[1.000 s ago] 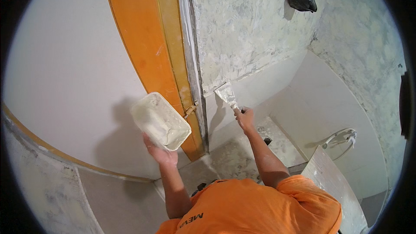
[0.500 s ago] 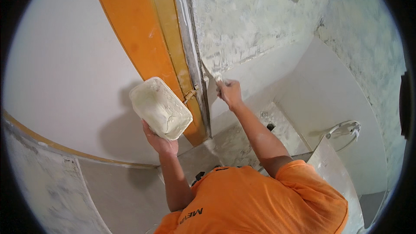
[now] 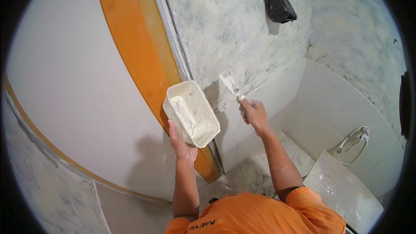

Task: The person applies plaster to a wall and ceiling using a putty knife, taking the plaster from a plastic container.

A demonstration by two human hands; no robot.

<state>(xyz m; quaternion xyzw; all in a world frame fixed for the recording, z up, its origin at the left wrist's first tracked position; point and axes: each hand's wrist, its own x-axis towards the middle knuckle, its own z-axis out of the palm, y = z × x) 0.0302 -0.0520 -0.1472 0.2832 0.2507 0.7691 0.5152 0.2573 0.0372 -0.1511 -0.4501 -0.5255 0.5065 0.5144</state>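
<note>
My left hand (image 3: pixel 183 146) holds a cream plastic tub (image 3: pixel 167 104) from below, tilted so its inside shows. Pale filler paste (image 3: pixel 203 131) lies in the tub's lower end and coats its walls. In my right hand (image 3: pixel 255 115) is a putty knife (image 3: pixel 229 82), gripped by the handle with the blade pointing up and to the left. White paste covers the blade. It is apart from the tub, in front of the patchily plastered wall (image 3: pixel 216 26).
An orange door frame (image 3: pixel 125 34) borders a white door panel (image 3: pixel 60 60) on the left. A black plastic bag (image 3: pixel 279 6) hangs on the wall. To the lower right are a white hose (image 3: pixel 340 149) and a pale board (image 3: pixel 342 195). Smooth pale panelling (image 3: pixel 351 104) covers the lower walls.
The putty knife has come away from the wall edge beside the door frame. The tub has moved right, nearer the knife. My view has shifted, showing more of the black bag.
</note>
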